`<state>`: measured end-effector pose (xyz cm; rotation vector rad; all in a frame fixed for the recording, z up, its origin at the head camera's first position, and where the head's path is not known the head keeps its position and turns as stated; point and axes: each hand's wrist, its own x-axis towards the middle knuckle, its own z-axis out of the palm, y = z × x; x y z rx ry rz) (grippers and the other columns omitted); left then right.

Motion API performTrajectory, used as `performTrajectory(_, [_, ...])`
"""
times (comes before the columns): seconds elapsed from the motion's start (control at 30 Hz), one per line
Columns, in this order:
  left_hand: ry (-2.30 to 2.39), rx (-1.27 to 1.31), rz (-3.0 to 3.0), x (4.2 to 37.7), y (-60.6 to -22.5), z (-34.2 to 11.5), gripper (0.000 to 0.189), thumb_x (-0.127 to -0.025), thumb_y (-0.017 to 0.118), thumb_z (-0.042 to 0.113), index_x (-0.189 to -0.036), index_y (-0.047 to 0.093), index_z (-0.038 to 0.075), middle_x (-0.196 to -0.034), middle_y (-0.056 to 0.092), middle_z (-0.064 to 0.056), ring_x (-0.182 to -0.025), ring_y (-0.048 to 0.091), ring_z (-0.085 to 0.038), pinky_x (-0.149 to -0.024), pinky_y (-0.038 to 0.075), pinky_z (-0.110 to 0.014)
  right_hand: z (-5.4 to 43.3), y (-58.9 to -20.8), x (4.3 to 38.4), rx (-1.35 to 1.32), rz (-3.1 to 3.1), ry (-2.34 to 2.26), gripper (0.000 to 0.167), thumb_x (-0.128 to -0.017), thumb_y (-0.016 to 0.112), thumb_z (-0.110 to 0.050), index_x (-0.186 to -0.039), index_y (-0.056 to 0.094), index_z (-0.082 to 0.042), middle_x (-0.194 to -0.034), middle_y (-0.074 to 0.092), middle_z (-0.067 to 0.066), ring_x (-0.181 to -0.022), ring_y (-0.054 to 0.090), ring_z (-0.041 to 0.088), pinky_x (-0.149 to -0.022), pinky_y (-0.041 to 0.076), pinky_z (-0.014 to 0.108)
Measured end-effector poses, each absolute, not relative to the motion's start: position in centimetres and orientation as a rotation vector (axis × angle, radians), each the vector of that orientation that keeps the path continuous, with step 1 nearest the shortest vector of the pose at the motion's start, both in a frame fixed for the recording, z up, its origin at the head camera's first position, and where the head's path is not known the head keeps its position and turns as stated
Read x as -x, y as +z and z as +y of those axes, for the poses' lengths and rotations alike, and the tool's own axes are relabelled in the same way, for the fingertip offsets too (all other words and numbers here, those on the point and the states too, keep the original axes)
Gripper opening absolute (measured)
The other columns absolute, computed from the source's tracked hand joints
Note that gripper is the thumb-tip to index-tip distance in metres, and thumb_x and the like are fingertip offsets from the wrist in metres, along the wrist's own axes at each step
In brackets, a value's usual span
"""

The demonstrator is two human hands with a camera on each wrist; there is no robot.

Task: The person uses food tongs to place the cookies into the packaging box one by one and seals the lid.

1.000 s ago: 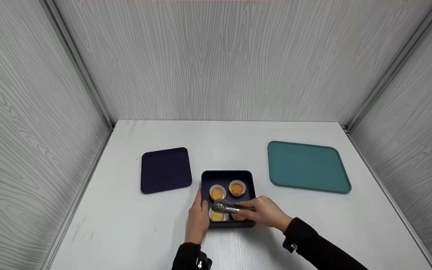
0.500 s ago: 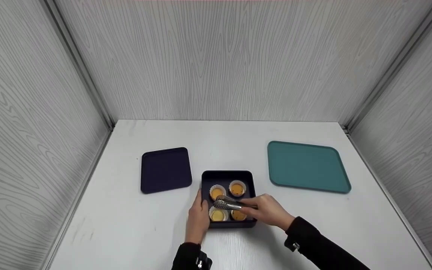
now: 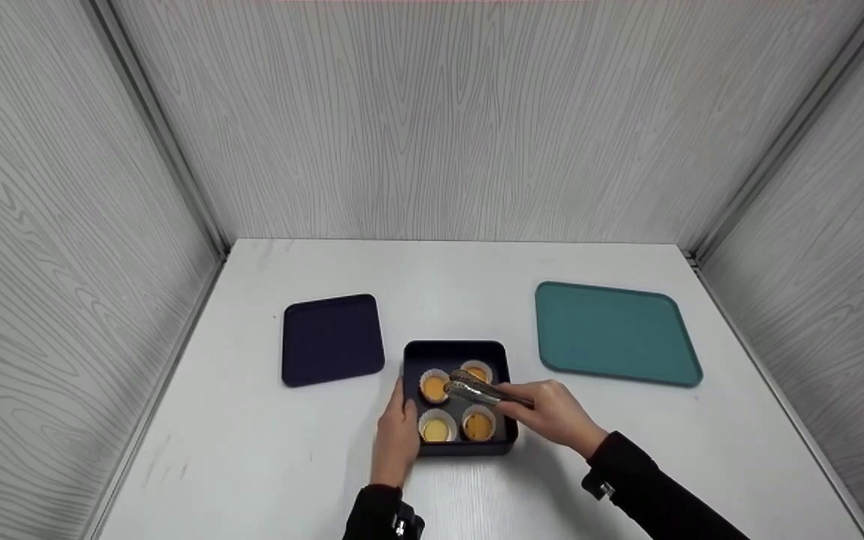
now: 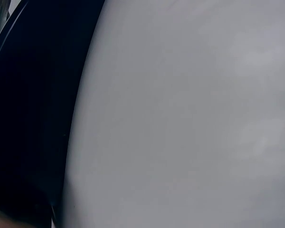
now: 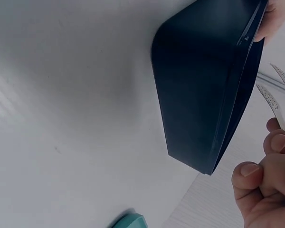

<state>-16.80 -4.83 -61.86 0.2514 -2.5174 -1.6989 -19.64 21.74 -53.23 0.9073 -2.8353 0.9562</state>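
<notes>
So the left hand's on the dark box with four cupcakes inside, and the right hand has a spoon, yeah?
Not a spoon: the right hand has metal tongs; the right wrist view shows their two tips. The left hand is on the dark box with four cupcakes.

Worktop (image 3: 252, 465): white, lower centre of frame, faint smudges (image 3: 162, 459) toward lower left. Back wall (image 3: 447, 120), left wall (image 3: 34, 285) and right wall (image 3: 829, 247): pale grey, wood-grain pattern. Grey corner strips (image 3: 160, 124) slant through upper left and upper right. Light soft; shadows diffuse, lower centre.
</notes>
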Motion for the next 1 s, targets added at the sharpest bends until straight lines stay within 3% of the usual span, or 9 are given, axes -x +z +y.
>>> performTrajectory(0.27, [-1.701, -0.247, -2.512, 16.8, -62.0, -4.9, 0.052, -0.11, 0.041, 0.022, -0.161, 0.034, 0.013, -0.158, 0.044, -0.015, -0.142, 0.045, -0.038, -0.115, 0.038, -0.055, 23.9, -53.2, 19.8, -0.684, -2.753, 0.958, 0.036, -0.097, 0.071, -0.031, -0.125, 0.074, -0.008, -0.101, 0.078, 0.003, -0.067, 0.055, 0.004, -0.061, 0.045, 0.025])
performTrajectory(0.47, [-1.711, -0.262, -2.509, 16.8, -62.1, -5.1, 0.053, -0.11, 0.04, 0.022, -0.161, 0.033, 0.012, -0.158, 0.043, -0.015, -0.143, 0.043, -0.037, -0.117, 0.037, -0.054, 24.5, -53.8, 20.2, -0.429, -2.732, 0.935, 0.039, -0.095, 0.074, -0.029, -0.126, 0.073, -0.005, -0.106, 0.078, 0.011, -0.083, 0.073, 0.019, -0.069, 0.057, 0.038])
performTrajectory(0.7, [-1.718, -0.276, -2.505, 16.8, -62.1, -5.3, 0.053, -0.11, 0.041, 0.023, -0.161, 0.033, 0.013, -0.159, 0.042, -0.014, -0.144, 0.043, -0.037, -0.118, 0.035, -0.053, 24.1, -54.6, 21.2, -0.288, -2.724, 0.874, 0.036, -0.098, 0.071, -0.023, -0.127, 0.072, -0.002, -0.097, 0.076, 0.016, -0.064, 0.056, 0.017, -0.063, 0.046, 0.038])
performTrajectory(1.0, [-1.719, -0.294, -2.515, 16.8, -62.1, -5.3, 0.054, -0.11, 0.041, 0.024, -0.162, 0.032, 0.012, -0.159, 0.042, -0.016, -0.144, 0.042, -0.038, -0.118, 0.036, -0.054, 23.6, -55.9, 22.2, -0.242, -2.696, 0.794, 0.033, -0.093, 0.066, -0.008, -0.124, 0.071, 0.002, -0.092, 0.074, 0.023, -0.06, 0.054, 0.022, -0.057, 0.049, 0.044])
